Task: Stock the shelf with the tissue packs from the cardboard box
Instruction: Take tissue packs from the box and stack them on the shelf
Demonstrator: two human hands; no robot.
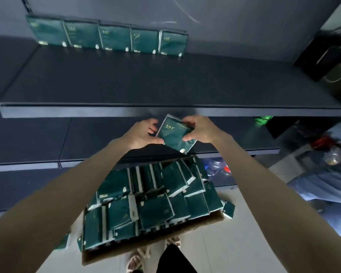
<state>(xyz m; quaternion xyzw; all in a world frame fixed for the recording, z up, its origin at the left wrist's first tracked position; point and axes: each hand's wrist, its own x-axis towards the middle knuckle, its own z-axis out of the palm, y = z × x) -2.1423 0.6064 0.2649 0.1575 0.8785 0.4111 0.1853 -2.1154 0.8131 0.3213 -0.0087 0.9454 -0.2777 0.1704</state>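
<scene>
While both hands share one tissue pack (174, 135), we read this as mid-transfer. Our right hand (200, 131) pinches its right edge, thumb on the face. Our left hand (141, 134) catches the left edge with thumb and curled fingers, likely squaring it to stand upright. The cardboard box (116, 252) is below the wrists, full of loose packs (156, 203). The shelf (165, 79) is just beyond the fingertips, with a row of five packs (108, 36) at its back.

This is looking like a shop: tiered display shelving (165, 83) is spanning 12 o'clock, 5 identical tissue packs (114, 37) are standing at 11 o'clock, and a full cardboard box (106, 255) is sitting at 6 o'clock.
</scene>
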